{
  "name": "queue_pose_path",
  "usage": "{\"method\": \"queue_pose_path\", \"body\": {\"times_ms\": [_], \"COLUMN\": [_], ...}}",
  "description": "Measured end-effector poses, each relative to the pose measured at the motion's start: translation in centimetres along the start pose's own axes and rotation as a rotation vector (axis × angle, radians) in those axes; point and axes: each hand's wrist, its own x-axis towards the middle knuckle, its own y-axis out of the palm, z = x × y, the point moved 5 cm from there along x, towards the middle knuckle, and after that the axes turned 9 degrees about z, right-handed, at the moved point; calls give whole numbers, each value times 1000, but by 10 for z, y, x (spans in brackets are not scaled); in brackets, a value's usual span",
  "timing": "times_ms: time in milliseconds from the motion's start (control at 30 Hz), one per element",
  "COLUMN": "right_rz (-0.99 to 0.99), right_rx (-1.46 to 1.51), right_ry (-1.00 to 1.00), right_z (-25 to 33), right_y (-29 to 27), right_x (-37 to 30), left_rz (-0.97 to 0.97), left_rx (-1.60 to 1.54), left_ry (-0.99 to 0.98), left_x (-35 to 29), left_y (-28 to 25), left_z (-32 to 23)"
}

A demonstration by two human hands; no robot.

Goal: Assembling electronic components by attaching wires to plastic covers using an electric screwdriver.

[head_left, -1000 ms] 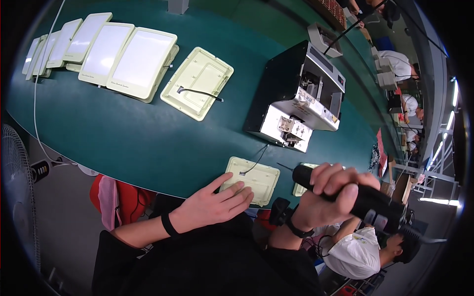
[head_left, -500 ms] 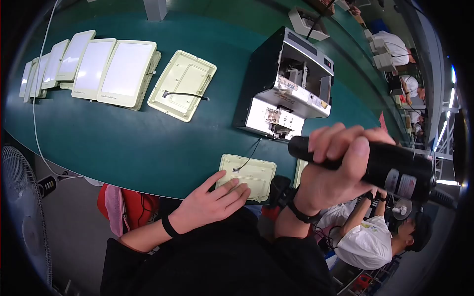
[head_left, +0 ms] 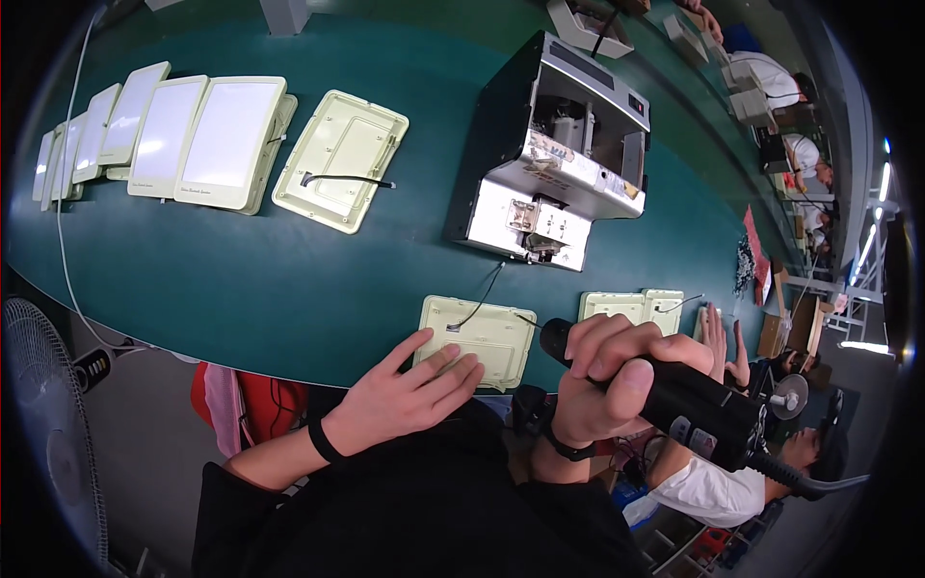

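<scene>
My right hand (head_left: 607, 371) is wrapped around a black corded electric screwdriver (head_left: 701, 409), raised in front of the right side. Its narrower front end points left, toward the cream plastic shell (head_left: 493, 332) at the table's near edge; the tip is hard to make out. Across the shell's left part lies my left hand (head_left: 400, 403), fingers spread and pressing on it lightly. A thin black cable with a small connector (head_left: 489, 284) runs up out of the shell. Behind it stands a black and silver screw feeder (head_left: 578, 164) with a bright metal front.
Another cream shell (head_left: 339, 159) with a black cable lies left of the feeder. Several white-faced panels (head_left: 229, 135) lean in a row at the far left. More shells (head_left: 612, 306) lie at right, near a co-worker's hands (head_left: 718, 342). A fan (head_left: 48, 433) stands lower left.
My right hand has brought the screwdriver down and left, closer to the shell. My left hand stays on the shell. Shells and a co-worker's hands now show at right.
</scene>
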Motion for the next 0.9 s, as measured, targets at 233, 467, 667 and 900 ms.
{"method": "queue_pose_path", "body": {"times_ms": [233, 467, 667, 900], "right_rz": [-16, -27, -21, -3], "right_rx": [-3, 3, 41, 20], "right_ry": [36, 29, -16, 53], "right_z": [-10, -10, -7, -14], "right_y": [0, -3, -3, -5], "right_x": [-3, -2, -1, -3], "left_rz": [-2, -32, -27, -24], "left_rx": [8, -13, -14, -21], "left_ry": [-10, -4, -11, -3], "left_x": [0, -1, -2, 5], "left_y": [2, 3, 5, 3], "left_z": [-1, 0, -1, -2]}}
